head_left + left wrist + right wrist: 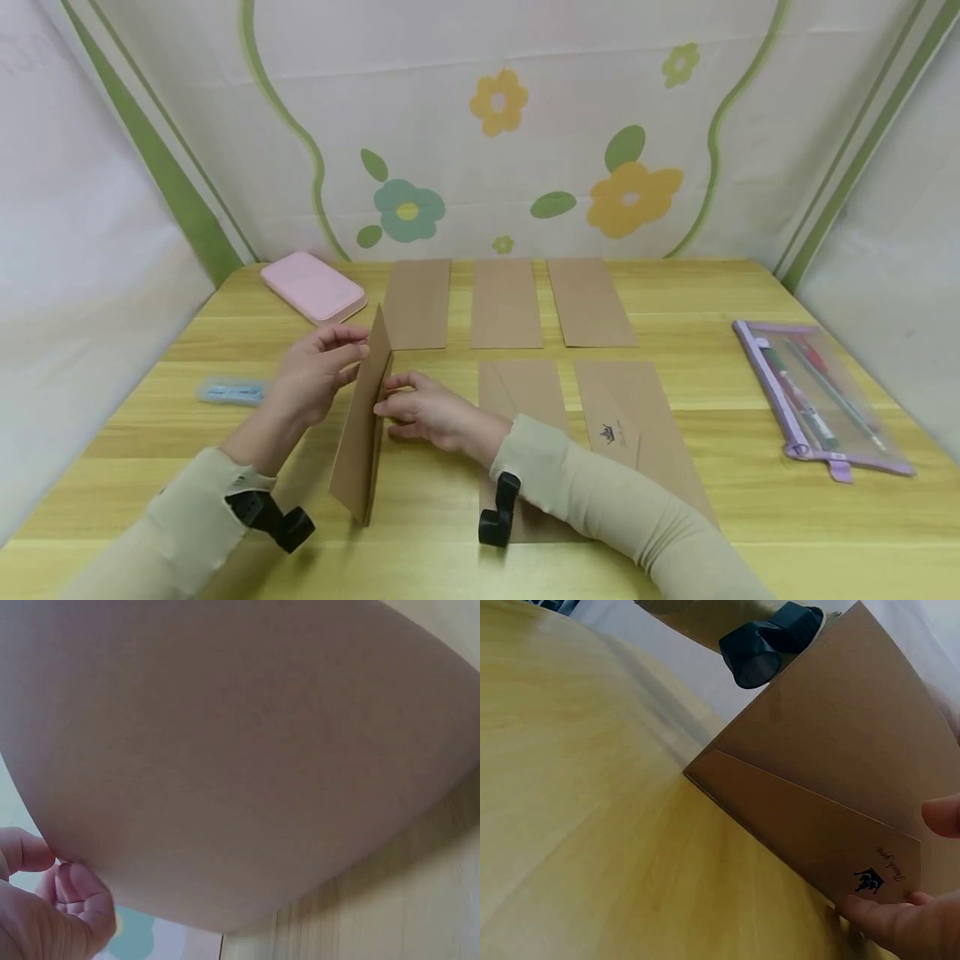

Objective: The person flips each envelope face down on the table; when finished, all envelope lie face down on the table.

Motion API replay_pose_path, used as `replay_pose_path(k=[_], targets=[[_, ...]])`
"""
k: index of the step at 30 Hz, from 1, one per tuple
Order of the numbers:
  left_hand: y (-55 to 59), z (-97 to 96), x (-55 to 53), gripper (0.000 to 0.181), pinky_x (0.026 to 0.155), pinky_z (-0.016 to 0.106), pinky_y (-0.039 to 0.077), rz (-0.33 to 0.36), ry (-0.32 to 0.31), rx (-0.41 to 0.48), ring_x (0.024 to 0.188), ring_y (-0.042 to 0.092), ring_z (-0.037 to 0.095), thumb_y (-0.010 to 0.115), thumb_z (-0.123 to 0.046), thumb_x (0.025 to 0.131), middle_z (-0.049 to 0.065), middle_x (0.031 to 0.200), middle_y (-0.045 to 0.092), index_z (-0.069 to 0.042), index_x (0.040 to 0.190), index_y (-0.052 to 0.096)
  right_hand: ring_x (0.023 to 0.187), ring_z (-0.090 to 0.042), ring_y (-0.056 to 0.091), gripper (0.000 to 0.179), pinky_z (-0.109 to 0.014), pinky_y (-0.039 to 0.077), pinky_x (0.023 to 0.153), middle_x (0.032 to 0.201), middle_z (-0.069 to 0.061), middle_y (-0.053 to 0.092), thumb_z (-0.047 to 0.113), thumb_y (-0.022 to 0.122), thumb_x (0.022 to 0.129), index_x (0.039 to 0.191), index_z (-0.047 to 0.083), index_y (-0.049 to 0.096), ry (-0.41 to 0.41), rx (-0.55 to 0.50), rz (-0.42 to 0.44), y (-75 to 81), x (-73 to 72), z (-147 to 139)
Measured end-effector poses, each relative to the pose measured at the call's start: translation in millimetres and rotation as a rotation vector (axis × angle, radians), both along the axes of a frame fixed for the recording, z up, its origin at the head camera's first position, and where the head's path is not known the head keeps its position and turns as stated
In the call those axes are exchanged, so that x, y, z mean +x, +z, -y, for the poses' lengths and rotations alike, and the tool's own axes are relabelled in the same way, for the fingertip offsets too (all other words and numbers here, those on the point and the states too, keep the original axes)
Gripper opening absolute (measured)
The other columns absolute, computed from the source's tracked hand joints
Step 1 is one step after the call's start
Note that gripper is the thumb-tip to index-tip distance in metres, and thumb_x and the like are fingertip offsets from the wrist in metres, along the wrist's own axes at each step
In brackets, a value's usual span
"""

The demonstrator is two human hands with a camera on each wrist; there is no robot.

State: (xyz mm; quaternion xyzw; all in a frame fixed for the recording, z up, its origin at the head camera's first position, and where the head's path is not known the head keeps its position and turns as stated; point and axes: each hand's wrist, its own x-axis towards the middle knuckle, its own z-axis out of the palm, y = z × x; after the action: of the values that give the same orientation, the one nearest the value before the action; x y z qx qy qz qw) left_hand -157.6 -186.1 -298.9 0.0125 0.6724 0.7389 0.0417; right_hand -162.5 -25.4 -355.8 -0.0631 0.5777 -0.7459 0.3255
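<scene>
A brown kraft paper envelope [354, 442] stands on edge between my two hands, at the left of the table's middle. My left hand [311, 375] pinches its far edge; in the left wrist view the thumb and fingers meet at the paper's corner, and the envelope's plain face fills most of that view. From the other side, my right hand [438, 414] holds the envelope with thumb and fingers. The right wrist view shows its slanted flap [817, 817] with a small dark crown and "Thank you" print, close to the right fingertips.
Three kraft envelopes [506, 304] lie in a row at the back. Two more, with flaps up, lie [618, 400] at the right of my hands. A pink case [313, 286], a small blue packet [231, 391] and a clear pencil pouch [832, 400] with lilac edging lie around them.
</scene>
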Motion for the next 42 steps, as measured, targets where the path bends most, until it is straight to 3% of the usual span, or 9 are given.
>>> replay_pose_path(k=[4, 7, 14, 18, 21, 25, 30, 35, 42], targets=[[3.0, -4.3, -1.1, 0.014, 0.070, 0.022, 0.047, 0.030, 0.002, -0.067, 0.078, 0.055, 0.004, 0.056, -0.002, 0.088, -0.008, 0.081, 0.057, -0.015, 0.088, 0.059, 0.089, -0.018, 0.055, 0.041, -0.041, 0.048, 0.091, 0.093, -0.008, 0.054, 0.003, 0.058, 0.084, 0.122, 0.001, 0.041, -0.022, 0.029, -0.026, 4.2, -0.9, -3], [3.7, -5.1, -0.2, 0.013, 0.069, 0.022, 0.048, 0.043, 0.009, -0.095, 0.078, 0.055, 0.004, 0.056, -0.003, 0.088, -0.008, 0.082, 0.056, -0.015, 0.090, 0.058, 0.103, -0.025, 0.057, 0.041, -0.042, 0.047, 0.093, 0.108, -0.014, 0.058, 0.008, 0.060, 0.086, 0.123, -0.001, 0.044, -0.057, 0.110, -0.105, 14.0, 3.2, -7], [3.5, -3.1, 1.0, 0.016, 0.067, 0.020, 0.047, 0.033, 0.026, -0.078, 0.077, 0.053, 0.003, 0.055, -0.002, 0.088, -0.009, 0.081, 0.056, -0.018, 0.087, 0.059, 0.091, -0.018, 0.064, 0.041, -0.026, 0.053, 0.068, 0.104, -0.010, 0.066, 0.038, 0.064, 0.085, 0.111, 0.008, 0.057, -0.103, 0.402, -0.544, 45.2, 21.4, -8], [4.2, -1.3, 1.5, 0.013, 0.067, 0.021, 0.046, 0.026, 0.025, -0.070, 0.076, 0.052, 0.003, 0.056, -0.004, 0.089, -0.009, 0.084, 0.055, -0.017, 0.089, 0.059, 0.084, -0.008, 0.062, 0.053, -0.020, 0.050, 0.063, 0.102, -0.008, 0.066, 0.046, 0.063, 0.083, 0.117, 0.007, 0.053, -0.093, 0.508, -0.689, 46.8, 29.4, -2], [5.1, -0.7, 2.2, 0.011, 0.068, 0.021, 0.047, 0.034, 0.022, -0.073, 0.076, 0.052, 0.004, 0.056, -0.006, 0.089, -0.009, 0.085, 0.055, -0.016, 0.091, 0.058, 0.062, -0.005, 0.058, 0.058, -0.018, 0.047, 0.052, 0.082, -0.004, 0.065, 0.048, 0.061, 0.084, 0.120, 0.004, 0.050, -0.078, 0.575, -0.785, 43.7, 32.9, 2], [4.5, 0.1, 2.8, 0.010, 0.068, 0.020, 0.046, 0.045, 0.025, -0.085, 0.078, 0.052, 0.005, 0.057, -0.007, 0.089, -0.008, 0.087, 0.054, -0.017, 0.092, 0.058, 0.042, -0.002, 0.043, 0.043, -0.016, 0.036, 0.039, 0.054, 0.005, 0.048, 0.045, 0.056, 0.088, 0.106, 0.006, 0.053, -0.077, 0.657, -1.003, 40.2, 36.1, 8], [2.9, 1.3, 2.4, 0.010, 0.067, 0.020, 0.046, 0.039, 0.027, -0.097, 0.078, 0.053, 0.005, 0.058, -0.008, 0.088, -0.007, 0.087, 0.053, -0.017, 0.092, 0.059, 0.037, 0.000, 0.032, 0.021, -0.013, 0.027, 0.035, 0.046, 0.010, 0.035, 0.029, 0.055, 0.088, 0.083, 0.009, 0.054, -0.120, 0.691, -1.253, 39.7, 38.6, 12], [1.8, 4.6, 2.9, 0.011, 0.065, 0.020, 0.046, 0.026, 0.028, -0.093, 0.076, 0.053, 0.005, 0.057, -0.007, 0.088, -0.007, 0.087, 0.053, -0.017, 0.091, 0.059, 0.037, 0.002, 0.029, 0.023, -0.011, 0.024, 0.036, 0.046, 0.011, 0.033, 0.019, 0.055, 0.085, 0.066, 0.012, 0.044, -0.122, 0.672, -1.305, 40.8, 39.2, 16], [-0.4, 7.0, 3.1, 0.013, 0.064, 0.019, 0.048, 0.002, 0.043, -0.089, 0.073, 0.054, 0.004, 0.055, -0.003, 0.089, -0.008, 0.081, 0.054, -0.016, 0.089, 0.057, 0.038, 0.003, 0.025, 0.023, -0.010, 0.021, 0.037, 0.047, 0.011, 0.030, 0.015, 0.053, 0.083, 0.063, 0.014, 0.041, -0.070, 0.674, -1.205, 44.3, 38.6, 18]])
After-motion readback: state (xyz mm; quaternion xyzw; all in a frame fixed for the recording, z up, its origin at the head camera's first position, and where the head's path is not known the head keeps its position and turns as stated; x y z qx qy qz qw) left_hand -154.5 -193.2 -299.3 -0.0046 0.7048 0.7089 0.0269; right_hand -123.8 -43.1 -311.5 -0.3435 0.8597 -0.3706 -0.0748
